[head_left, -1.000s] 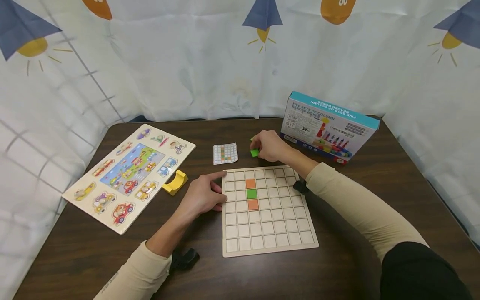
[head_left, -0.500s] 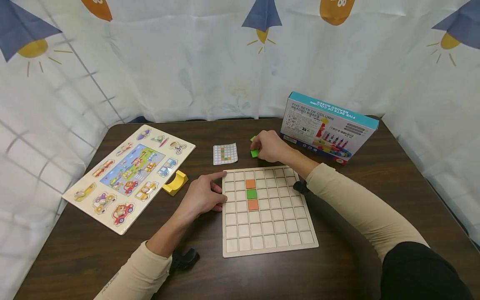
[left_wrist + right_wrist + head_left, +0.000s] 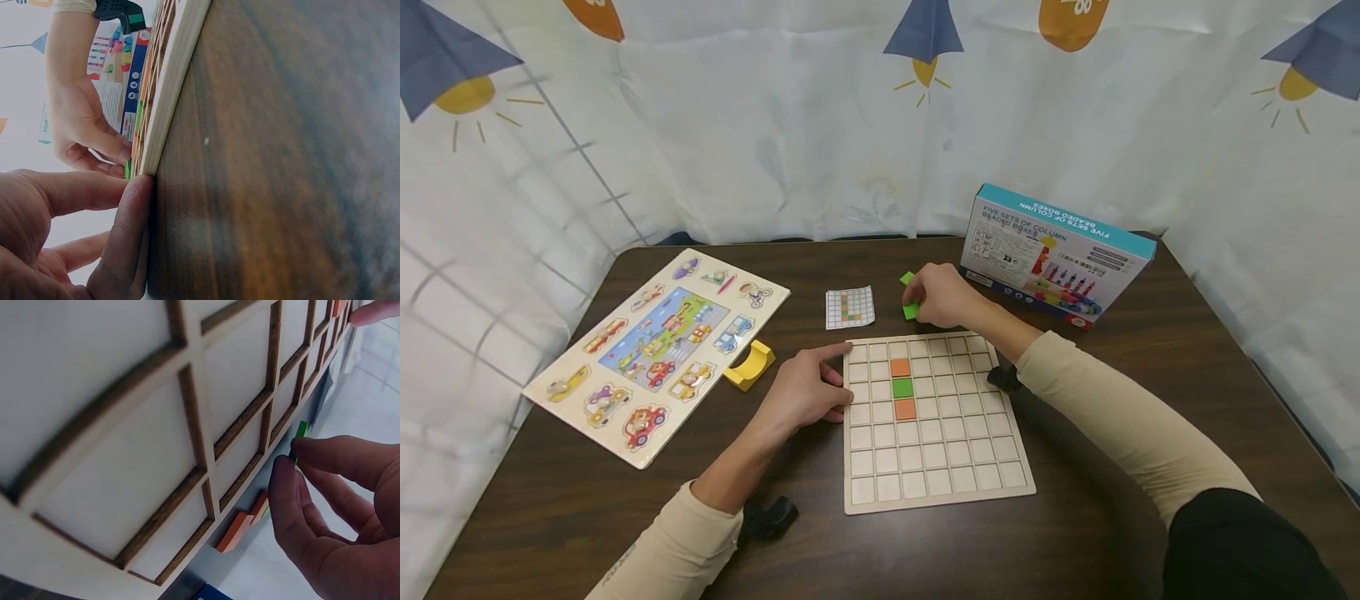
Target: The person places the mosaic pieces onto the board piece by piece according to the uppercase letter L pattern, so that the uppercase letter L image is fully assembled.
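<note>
A wooden grid board (image 3: 940, 502) lies on the table, with an orange tile (image 3: 899, 367), a green tile (image 3: 902, 387) and another orange tile (image 3: 906, 409) in one column. The left hand (image 3: 801, 390) touches the board's left edge, its fingers extended. Beyond the far edge, the right hand (image 3: 946, 296) pinches a green tile (image 3: 302, 430) between thumb and finger, clearest in the right wrist view. Near it in that view are loose orange tiles (image 3: 234, 532), which the hand hides from the head view. A small printed grid card (image 3: 850, 307) lies left of the right hand.
At the left lies a picture puzzle board (image 3: 700, 287), with a yellow curved block (image 3: 750, 366) by its right edge. A blue-topped box (image 3: 1052, 254) stands behind the right forearm. A white patterned curtain (image 3: 775, 125) hangs behind the table.
The right hand has shifted very slightly, and the green pieces at its fingertips show at a different angle. The left hand and the board look unmoved.
</note>
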